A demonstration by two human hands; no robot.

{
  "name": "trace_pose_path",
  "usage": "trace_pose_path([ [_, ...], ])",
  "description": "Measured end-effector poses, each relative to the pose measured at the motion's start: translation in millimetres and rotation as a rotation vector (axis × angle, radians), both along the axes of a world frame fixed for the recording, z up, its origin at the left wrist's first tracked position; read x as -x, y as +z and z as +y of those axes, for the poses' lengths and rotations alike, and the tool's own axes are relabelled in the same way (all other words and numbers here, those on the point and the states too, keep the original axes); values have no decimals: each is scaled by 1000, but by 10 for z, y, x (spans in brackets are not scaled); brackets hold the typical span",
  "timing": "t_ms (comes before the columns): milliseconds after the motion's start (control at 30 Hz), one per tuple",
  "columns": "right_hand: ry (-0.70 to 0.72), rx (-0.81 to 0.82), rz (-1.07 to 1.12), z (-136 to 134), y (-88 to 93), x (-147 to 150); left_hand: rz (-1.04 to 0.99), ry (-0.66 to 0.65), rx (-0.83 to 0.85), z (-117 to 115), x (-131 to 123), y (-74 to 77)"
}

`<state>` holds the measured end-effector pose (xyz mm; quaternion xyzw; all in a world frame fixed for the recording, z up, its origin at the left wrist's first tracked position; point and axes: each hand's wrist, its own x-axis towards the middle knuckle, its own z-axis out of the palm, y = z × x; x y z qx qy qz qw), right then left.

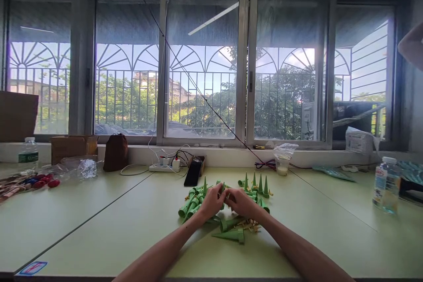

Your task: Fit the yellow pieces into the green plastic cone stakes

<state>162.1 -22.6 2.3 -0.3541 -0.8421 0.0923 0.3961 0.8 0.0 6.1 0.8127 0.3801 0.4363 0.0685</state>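
Left hand (213, 201) seems clamped on mostly hidden green plastic piece (223, 184), long axis unclear | right hand (243, 202) meets it from right, hold unclear | green tapered plastic spike (228, 235) bodyward of grip, lying crosswise, tip left

"Where are the hands?"
"The left hand (212, 201) and right hand (241, 202) meet over a pile of green spikes (231, 235) on the table (115, 233)."
"Holding anything?"
"The left grips a green piece (224, 184); the right's fingertips touch it, perhaps with a yellow part, too small to be sure."
"Around them?"
"Upright cones (260, 185) stand beyond the right hand; a black phone (193, 172) leans on a small box (201, 162)."
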Motion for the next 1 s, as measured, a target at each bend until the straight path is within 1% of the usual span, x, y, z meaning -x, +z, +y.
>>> trace_pose_path([
  [267, 7, -3, -7, 31, -26, -2, 14, 13, -5, 15, -3, -12],
  [467, -10, -9, -17, 64, -59, -7, 20, -4, 4, 28, 12, -24],
  [533, 4, 6, -22, 67, -64, -9, 27, -6, 4, 24, 16, -22],
  [800, -13, -2, -14, 59, -52, 0, 33, 13, -6, 17, 13, -25],
  [1000, -24, 1, -18, 62, -47, 8, 27, 9, 18, 15, 14, -24],
])
